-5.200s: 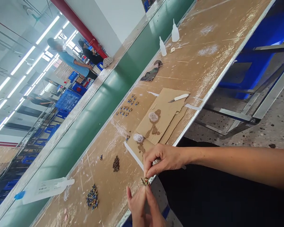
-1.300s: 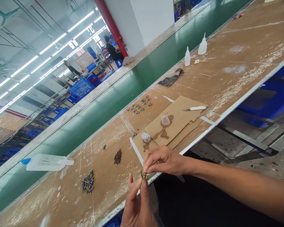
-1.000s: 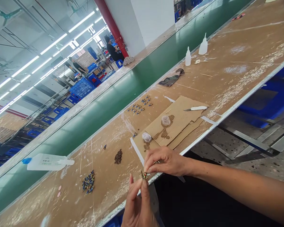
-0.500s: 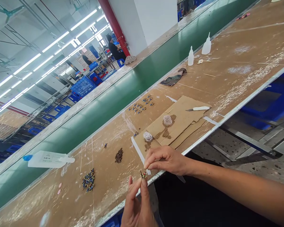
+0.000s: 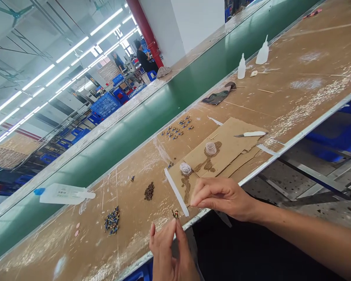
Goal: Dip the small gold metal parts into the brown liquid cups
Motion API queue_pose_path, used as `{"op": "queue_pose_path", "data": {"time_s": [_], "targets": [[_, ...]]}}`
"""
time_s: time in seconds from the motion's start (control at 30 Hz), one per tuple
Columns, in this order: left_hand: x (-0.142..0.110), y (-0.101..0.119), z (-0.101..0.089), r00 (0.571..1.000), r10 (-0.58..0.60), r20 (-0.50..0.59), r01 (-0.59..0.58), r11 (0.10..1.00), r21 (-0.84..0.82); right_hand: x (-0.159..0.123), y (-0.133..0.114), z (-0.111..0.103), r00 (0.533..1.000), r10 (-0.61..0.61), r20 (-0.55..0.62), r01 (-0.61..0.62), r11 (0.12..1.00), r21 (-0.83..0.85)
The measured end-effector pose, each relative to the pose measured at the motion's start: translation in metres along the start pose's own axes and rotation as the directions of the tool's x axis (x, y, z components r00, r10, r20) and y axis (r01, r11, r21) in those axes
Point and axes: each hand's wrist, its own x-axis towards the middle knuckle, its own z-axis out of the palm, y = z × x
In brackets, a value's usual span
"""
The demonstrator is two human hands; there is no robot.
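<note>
My left hand (image 5: 172, 249) is closed in a pinch, holding a tiny painted figurine (image 5: 176, 214) upright between thumb and fingertips above the table's front edge. My right hand (image 5: 218, 196) is also pinched, a short way to the right of it; a thin stick seems to poke out from its fingertips, mostly hidden. Beyond the hands lie a pile of small dark brown pieces (image 5: 149, 191) and a heap of blue and yellow figurines (image 5: 112, 221). More figurines (image 5: 175, 130) stand spread out farther back.
Cardboard (image 5: 231, 144) carries a small clear cup (image 5: 211, 148) and a white-handled knife (image 5: 253, 134). A second cup (image 5: 185, 168) holds whitish stuff. A large bottle (image 5: 62, 194) lies at left; small squeeze bottles (image 5: 241, 67) stand at back right. A green belt (image 5: 152, 109) runs behind.
My right hand has drawn away to the right from the figurine, leaving a gap. My left hand still holds the figurine, now more in view. The camera view has shifted slightly.
</note>
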Motion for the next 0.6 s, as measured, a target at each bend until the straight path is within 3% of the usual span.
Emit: {"op": "queue_pose_path", "data": {"time_s": [0.2, 0.3, 0.4, 0.5, 0.6], "targets": [[-0.002, -0.005, 0.002, 1.000, 0.005, 0.012, -0.006, 1.000, 0.006, -0.005, -0.002, -0.013, 0.996, -0.080, -0.035, 0.079, 0.997, -0.024], [-0.002, -0.011, 0.002, 0.976, -0.216, 0.020, 0.216, 0.976, 0.010, -0.010, -0.001, -0.023, 0.994, -0.073, -0.077, 0.071, 0.997, -0.035], [0.003, -0.011, 0.008, 0.888, -0.460, -0.007, 0.459, 0.886, -0.065, -0.014, 0.000, -0.032, 0.991, -0.048, -0.128, 0.041, 0.998, -0.057], [0.007, -0.009, 0.015, 0.839, -0.544, -0.030, 0.528, 0.825, -0.201, -0.016, 0.001, -0.038, 0.987, -0.024, -0.159, 0.012, 0.997, -0.080], [0.009, -0.009, 0.019, 0.841, -0.541, 0.004, 0.522, 0.810, -0.267, -0.018, 0.004, -0.041, 0.987, -0.015, -0.159, 0.002, 0.997, -0.081]]}}
